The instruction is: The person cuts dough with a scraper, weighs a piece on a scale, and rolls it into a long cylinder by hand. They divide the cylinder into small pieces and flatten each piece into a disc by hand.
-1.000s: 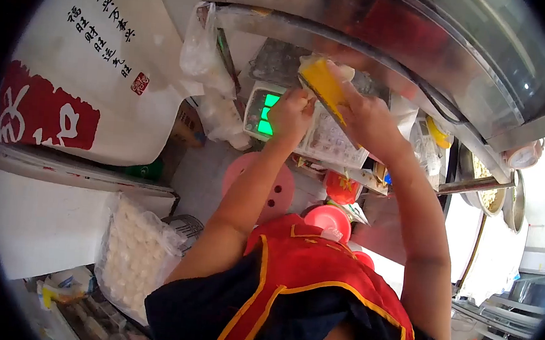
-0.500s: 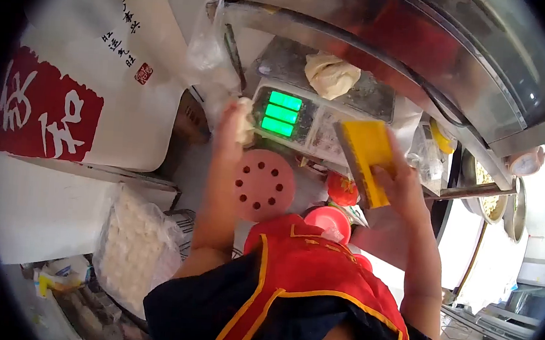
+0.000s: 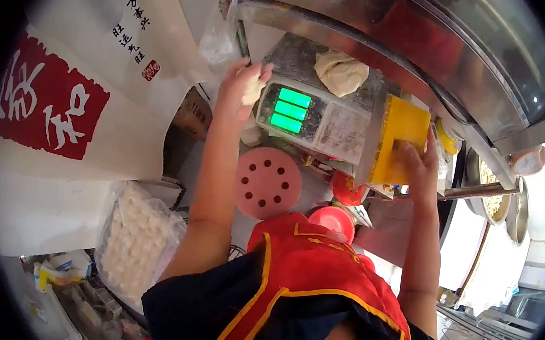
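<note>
My left hand [image 3: 232, 91] is closed around a small piece of pale dough [image 3: 252, 93], just left of the scale's display. In my right hand [image 3: 419, 169] is a dough scraper with a yellow handle [image 3: 405, 132], its metal blade facing left toward the scale's keypad. The digital scale [image 3: 344, 134] shows three lit green readouts [image 3: 290, 110]. On its dark, floury platform [image 3: 287, 56] rests a larger lump of dough [image 3: 340, 74].
A pink disc with a ring of holes [image 3: 268, 183] and a pink bowl [image 3: 333, 221] lie below the scale. At lower left is a bag of pale dough pieces [image 3: 136, 242]. A steel ledge [image 3: 382, 42] overhangs the scale; metal bowls [image 3: 494, 201] stand right.
My left hand has risen with the dough piece. My right hand has moved right with the scraper, turning its blade more upright. The view has shifted slightly.
</note>
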Motion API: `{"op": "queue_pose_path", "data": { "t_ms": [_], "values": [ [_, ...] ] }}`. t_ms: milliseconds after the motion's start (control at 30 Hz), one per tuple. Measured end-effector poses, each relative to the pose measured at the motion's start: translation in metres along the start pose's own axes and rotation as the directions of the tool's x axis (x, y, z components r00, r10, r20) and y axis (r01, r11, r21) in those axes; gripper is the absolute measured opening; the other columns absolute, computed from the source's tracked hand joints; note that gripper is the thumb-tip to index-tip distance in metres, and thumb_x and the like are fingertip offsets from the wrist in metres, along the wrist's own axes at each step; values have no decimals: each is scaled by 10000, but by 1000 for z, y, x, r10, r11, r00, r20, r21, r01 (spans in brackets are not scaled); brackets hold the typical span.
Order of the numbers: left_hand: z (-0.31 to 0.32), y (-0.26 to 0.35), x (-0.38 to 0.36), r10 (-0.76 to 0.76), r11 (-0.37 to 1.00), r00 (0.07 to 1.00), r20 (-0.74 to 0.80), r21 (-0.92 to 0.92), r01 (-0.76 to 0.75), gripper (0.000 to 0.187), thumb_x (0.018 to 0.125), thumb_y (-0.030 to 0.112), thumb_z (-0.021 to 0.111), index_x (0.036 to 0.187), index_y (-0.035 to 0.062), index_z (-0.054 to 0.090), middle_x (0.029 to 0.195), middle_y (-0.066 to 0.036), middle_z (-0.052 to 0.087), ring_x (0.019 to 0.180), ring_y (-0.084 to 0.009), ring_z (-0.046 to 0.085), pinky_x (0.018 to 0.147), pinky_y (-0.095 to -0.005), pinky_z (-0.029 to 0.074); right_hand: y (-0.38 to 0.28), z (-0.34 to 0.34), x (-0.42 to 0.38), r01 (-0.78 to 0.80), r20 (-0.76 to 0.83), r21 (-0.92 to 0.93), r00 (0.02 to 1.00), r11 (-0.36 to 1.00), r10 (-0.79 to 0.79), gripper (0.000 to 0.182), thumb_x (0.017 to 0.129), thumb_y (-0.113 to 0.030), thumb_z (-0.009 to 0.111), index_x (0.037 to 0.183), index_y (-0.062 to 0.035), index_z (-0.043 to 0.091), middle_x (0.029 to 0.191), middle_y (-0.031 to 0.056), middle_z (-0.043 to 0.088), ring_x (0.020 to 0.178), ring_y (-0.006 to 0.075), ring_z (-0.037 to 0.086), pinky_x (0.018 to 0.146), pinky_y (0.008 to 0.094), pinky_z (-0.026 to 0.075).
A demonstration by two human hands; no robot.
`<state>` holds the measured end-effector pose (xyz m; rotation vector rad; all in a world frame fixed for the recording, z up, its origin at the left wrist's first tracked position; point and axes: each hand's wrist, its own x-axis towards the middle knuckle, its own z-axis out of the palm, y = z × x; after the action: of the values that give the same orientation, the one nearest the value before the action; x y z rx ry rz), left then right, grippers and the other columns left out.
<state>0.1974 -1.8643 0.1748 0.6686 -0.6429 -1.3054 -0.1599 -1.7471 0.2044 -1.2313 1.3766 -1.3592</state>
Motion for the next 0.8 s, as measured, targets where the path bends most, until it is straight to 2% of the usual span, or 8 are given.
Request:
{"op": "queue_pose_path", "data": {
  "t_ms": [167,267,333,467,600,667,733,800],
  "values": [
    [35,-17,80,-209,924,969,129,352,152,251,842,53,637,1086,6,598,1065,-130,646,1099,-262,594,815,-352,517,3,4,38,-94,29,134,995,986,91,660,879,-75,621,1441,-2,282,1150,186,605,953,255,663,778,359,564],
    [52,-42,115,-186,802,972,142,593,66,303,876,179,634,1139,32,603,1003,-82,649,777,-212,663,581,-344,509,4,20,52,-160,-49,195,984,968,172,631,860,-88,645,1409,-20,340,1158,182,606,964,282,665,774,375,567],
    [58,-50,141,-318,275,927,201,955,-112,353,890,202,610,1202,39,582,1098,-101,641,970,-235,605,781,-371,491,16,27,64,-157,-60,185,983,970,171,591,860,-93,647,1381,-14,378,1137,178,620,963,269,668,782,375,566],
    [29,-95,183,-230,-157,772,592,761,-630,454,887,297,605,1271,59,567,1258,-106,594,1147,-243,532,1010,-363,408,39,32,86,-144,106,101,985,984,133,394,843,-126,675,1191,-15,528,980,131,659,853,215,664,743,387,551],
    [38,-81,165,-354,-384,631,690,509,-771,469,905,303,579,1298,50,544,1322,-129,556,1223,-281,500,1067,-383,357,73,44,86,-127,-20,29,992,991,128,624,811,-202,672,1351,-26,412,1011,163,655,990,279,629,877,419,497],
    [39,-69,149,-356,-349,598,718,492,-798,476,914,305,566,1312,46,533,1354,-140,537,1261,-300,483,1096,-393,331,54,47,60,-17,-44,128,999,992,23,595,826,-147,651,1344,-9,394,1087,123,633,997,239,612,865,386,502],
    [30,-75,132,-257,254,652,713,701,-666,490,862,182,650,1298,3,518,1295,-144,575,1160,-259,552,1015,-387,417,30,40,27,25,-11,289,1000,957,-23,558,836,-113,635,1331,-6,399,1131,93,615,1013,211,593,859,362,502],
    [18,-96,111,-29,600,625,780,514,-614,544,809,119,724,1289,-27,512,1230,-149,616,1067,-261,613,942,-400,488,16,32,-5,28,2,311,1000,950,-30,548,863,-103,610,1352,-10,380,1132,74,609,1013,174,586,859,333,496]
  ]
}}
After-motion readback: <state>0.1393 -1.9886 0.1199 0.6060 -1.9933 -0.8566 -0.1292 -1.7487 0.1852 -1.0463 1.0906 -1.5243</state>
